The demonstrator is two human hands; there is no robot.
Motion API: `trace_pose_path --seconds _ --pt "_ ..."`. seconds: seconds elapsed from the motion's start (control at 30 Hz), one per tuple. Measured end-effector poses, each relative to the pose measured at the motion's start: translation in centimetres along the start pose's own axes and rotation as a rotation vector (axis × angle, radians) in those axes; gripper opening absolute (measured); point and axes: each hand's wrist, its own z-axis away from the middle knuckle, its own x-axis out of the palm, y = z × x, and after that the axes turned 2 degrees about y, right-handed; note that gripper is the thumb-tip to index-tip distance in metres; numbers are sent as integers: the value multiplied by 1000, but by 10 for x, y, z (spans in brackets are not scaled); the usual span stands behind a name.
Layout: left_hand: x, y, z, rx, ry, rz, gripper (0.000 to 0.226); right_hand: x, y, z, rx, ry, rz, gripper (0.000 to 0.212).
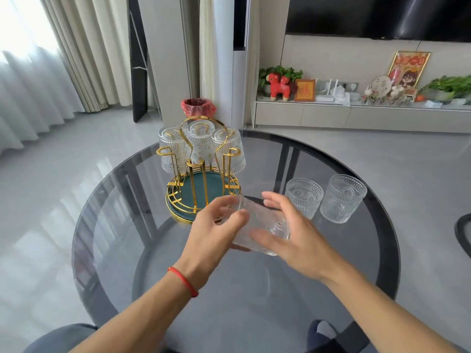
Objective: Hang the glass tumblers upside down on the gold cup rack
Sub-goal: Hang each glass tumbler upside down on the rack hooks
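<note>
Centre of frame: I hold a clear ribbed glass tumbler (257,225) tipped on its side between both hands, above the round smoked-glass table (356,250). My left hand (214,233), with a red string bracelet (183,281) on the wrist, grips the tumbler's left end, thumb and fingers wrapped on the glass. My right hand (290,230) cups the right end, fingers spread over the top, thumb against the near side. The tumbler is blurred, so which end is the rim I cannot tell.

Just behind my hands, upper centre-left: gold wire cup rack (201,174) with a dark green round tray base. Three embossed glass tumblers (201,146) hang upside down on its far pegs; the two near pegs are bare.

Right of centre: two more clear embossed tumblers (326,197) stand upright on the table, side by side, close to my right hand.
</note>
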Motion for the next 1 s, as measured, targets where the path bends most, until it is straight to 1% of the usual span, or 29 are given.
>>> trace_pose_path --seconds 0.07,0.1,0.13,0.2,0.23,0.27,0.3,0.33,0.4,0.43,0.47,0.5,0.53,0.6,0.67,0.73,0.83,1.0 --pt "-11 6 -9 -95 -5 174 56 6 -5 -2 114 -53 -190 69" --pt "-16 7 -13 -114 -14 213 48 10 -7 -2 144 -80 -313 60" --pt "-20 9 -16 -125 -30 246 43 15 -7 -3 153 -87 -422 56" --pt "-28 12 -22 -153 -73 308 38 23 -6 -8 133 -37 -542 58" --pt "-33 14 -25 -152 -104 299 38 24 -7 -10 110 4 -571 60" --pt "-38 16 -28 -128 -126 228 38 24 -10 -13 86 61 -567 60" --pt "-44 17 -31 -84 -119 98 37 22 -13 -15 60 130 -525 59" --pt "-49 17 -34 -27 -78 -64 36 18 -18 -17 32 199 -462 57" --pt "-58 14 -37 95 57 -394 34 8 -28 -19 -35 298 -353 53" --pt "-61 11 -36 148 91 -560 34 2 -35 -21 -80 328 -320 52" --pt "-61 8 -34 185 79 -734 33 -4 -45 -23 -132 347 -289 52" --pt "-60 3 -32 206 29 -899 34 -8 -57 -27 -186 355 -260 53" --pt "-58 -1 -30 222 -48 -1040 38 -12 -70 -32 -240 357 -233 55" --pt "-53 -10 -28 225 -203 -1227 50 -13 -97 -48 -329 357 -164 58" --pt "-48 -15 -27 192 -285 -1315 62 -9 -121 -71 -375 365 -53 61" --pt "-45 -19 -28 171 -310 -1355 67 1 -142 -96 -381 364 82 66" --pt "-43 -21 -29 144 -317 -1386 67 20 -163 -126 -406 309 255 68" --pt "-42 -22 -32 113 -333 -1408 68 50 -167 -155 -403 237 405 77"
